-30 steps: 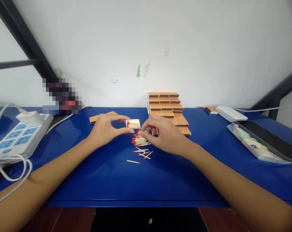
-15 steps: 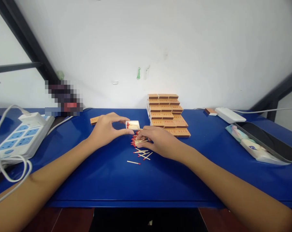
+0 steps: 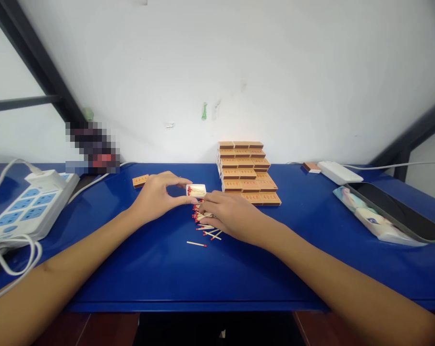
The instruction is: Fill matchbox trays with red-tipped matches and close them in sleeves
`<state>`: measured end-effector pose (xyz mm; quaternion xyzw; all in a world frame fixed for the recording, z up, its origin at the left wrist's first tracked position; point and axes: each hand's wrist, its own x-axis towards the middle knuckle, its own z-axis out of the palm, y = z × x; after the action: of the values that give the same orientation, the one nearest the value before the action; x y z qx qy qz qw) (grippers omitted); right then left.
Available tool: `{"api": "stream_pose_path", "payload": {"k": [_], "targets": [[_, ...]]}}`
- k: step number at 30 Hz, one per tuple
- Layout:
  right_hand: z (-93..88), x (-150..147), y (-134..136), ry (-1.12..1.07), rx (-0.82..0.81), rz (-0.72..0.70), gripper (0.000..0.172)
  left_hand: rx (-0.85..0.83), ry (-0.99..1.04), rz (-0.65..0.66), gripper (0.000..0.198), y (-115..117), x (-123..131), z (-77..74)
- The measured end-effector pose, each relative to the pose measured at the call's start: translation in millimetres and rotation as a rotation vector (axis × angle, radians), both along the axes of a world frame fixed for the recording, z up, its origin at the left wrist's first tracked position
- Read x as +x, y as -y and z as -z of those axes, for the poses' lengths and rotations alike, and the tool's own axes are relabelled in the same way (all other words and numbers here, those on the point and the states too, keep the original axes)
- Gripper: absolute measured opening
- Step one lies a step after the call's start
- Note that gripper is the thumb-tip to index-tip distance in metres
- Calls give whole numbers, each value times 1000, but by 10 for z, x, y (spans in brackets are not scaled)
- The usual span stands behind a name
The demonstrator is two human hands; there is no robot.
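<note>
On a blue table (image 3: 159,269), the left hand (image 3: 155,197) pinches an open matchbox tray (image 3: 196,190) between thumb and fingers; the right hand (image 3: 228,216) rests half-curled on loose matches (image 3: 203,226), its grip hidden.

blue table (image 3: 167,274) | power strip (image 3: 26,204) left | stacked matchboxes (image 3: 246,168) back | phone (image 3: 393,209) right

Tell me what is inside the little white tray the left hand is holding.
Red-headed matches lie in the tray, heads toward the left hand. How many cannot be told, and the tray's near edge is covered by that hand's thumb and the right hand.
</note>
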<state>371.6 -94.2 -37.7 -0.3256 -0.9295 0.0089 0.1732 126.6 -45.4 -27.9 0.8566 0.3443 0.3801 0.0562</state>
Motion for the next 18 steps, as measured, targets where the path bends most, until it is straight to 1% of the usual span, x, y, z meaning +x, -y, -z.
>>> {"api": "stream_pose_path", "payload": {"k": [3, 6, 10, 14, 18], "targets": [[16, -4, -12, 24, 33, -18, 22, -20, 1, 14, 38, -8, 1, 2], [33, -10, -32, 54, 41, -16, 30, -33, 0, -8, 38, -5, -1, -11], [37, 4, -54, 45, 36, 11, 26, -32, 8, -26, 40, -9, -19, -26], [-36, 79, -66, -44, -25, 54, 23, -38, 7, -42, 39, -25, -34, -22], [-103, 137, -81, -228, -93, 89, 20, -49, -13, -17, 41, -11, -14, 1]]}}
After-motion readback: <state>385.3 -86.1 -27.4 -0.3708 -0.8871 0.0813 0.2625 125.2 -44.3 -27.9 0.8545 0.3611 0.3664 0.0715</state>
